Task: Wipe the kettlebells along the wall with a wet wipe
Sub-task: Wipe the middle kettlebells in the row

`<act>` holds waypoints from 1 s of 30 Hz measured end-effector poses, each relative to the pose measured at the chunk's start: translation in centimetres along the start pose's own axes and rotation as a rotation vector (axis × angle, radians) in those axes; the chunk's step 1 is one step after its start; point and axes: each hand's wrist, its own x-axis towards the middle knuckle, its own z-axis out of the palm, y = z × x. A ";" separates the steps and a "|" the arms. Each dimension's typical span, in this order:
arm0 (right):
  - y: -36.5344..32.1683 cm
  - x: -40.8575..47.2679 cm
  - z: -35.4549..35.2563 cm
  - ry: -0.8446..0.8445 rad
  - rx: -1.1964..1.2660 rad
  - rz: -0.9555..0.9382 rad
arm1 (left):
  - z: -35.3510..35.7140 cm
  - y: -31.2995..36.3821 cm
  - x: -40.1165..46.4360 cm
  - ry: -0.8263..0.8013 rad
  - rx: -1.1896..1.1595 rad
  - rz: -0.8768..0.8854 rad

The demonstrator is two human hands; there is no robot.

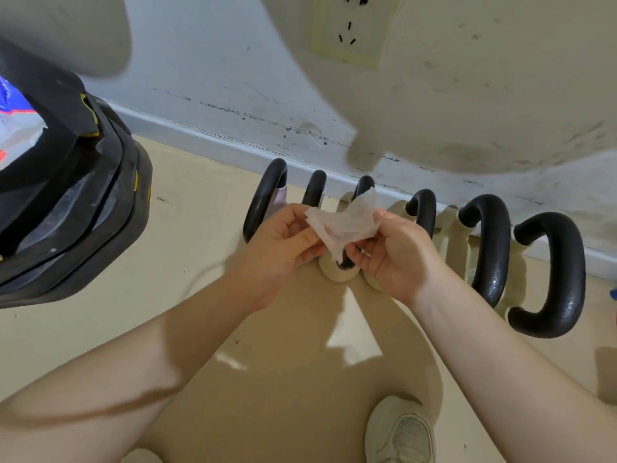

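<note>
A black bag, wall socket and white shoe show.

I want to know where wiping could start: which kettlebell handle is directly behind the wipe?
The third handle from the left. The wet wipe, held between the left hand and right hand, overlaps it; the other handles stand clear at either side.

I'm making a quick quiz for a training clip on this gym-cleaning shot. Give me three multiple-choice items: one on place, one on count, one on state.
1. Where do the kettlebells stand?
A. along the wall
B. on a shelf
C. in a box

2. How many black handles show?
A. three
B. six
C. nine

3. How is the wet wipe held?
A. lying on the floor
B. draped on a handle
C. between both hands

A: they line the skirting.
B: six loops in the row.
C: left hand and right hand both pinch it.
</note>
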 end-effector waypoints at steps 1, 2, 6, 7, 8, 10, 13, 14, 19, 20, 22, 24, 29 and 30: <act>0.2 0.1 -0.1 0.000 0.002 0.038 | 0.3 -0.3 0.0 -0.005 -0.028 -0.023; 0.2 0.3 -0.2 -0.012 0.005 0.071 | 0.5 -0.6 0.0 -0.004 -0.065 -0.051; -0.1 0.4 -0.4 -0.110 -0.013 0.100 | 0.9 -1.0 0.2 0.038 -0.273 -0.159; -0.2 0.4 -0.4 -0.109 -0.034 0.097 | 1.0 -1.0 0.3 0.038 -0.328 -0.186; -0.2 0.4 -0.5 -0.090 -0.061 0.094 | 1.0 -0.8 0.3 0.027 -0.325 -0.196; -0.2 0.5 -0.5 -0.046 -0.104 0.104 | 1.3 -0.7 0.3 -0.014 -0.135 -0.175; -0.6 0.7 -0.7 0.007 -0.046 0.117 | 1.6 -0.7 0.7 0.020 0.113 -0.153; -0.9 0.7 -0.7 0.008 -0.010 0.116 | 1.4 -0.8 0.9 0.046 0.122 -0.166; -2.8 0.3 -1.4 0.044 0.102 0.050 | 1.0 0.5 2.1 0.045 0.042 -0.195; -2.9 0.2 -1.5 0.079 0.117 0.028 | 1.0 0.8 2.2 0.042 0.049 -0.202; -3.2 0.2 -1.9 0.150 0.186 0.004 | 0.8 1.0 2.4 0.044 0.074 -0.210; -3.5 0.5 -2.4 0.265 0.151 -0.053 | 0.5 1.2 2.9 0.098 0.106 -0.199; -6.0 0.9 -3.1 0.492 -0.238 -0.525 | 0.1 0.7 4.0 0.185 0.371 -0.137; -6.4 1.2 -3.0 0.496 -0.311 -0.619 | 0.5 0.6 4.1 0.157 0.441 -0.125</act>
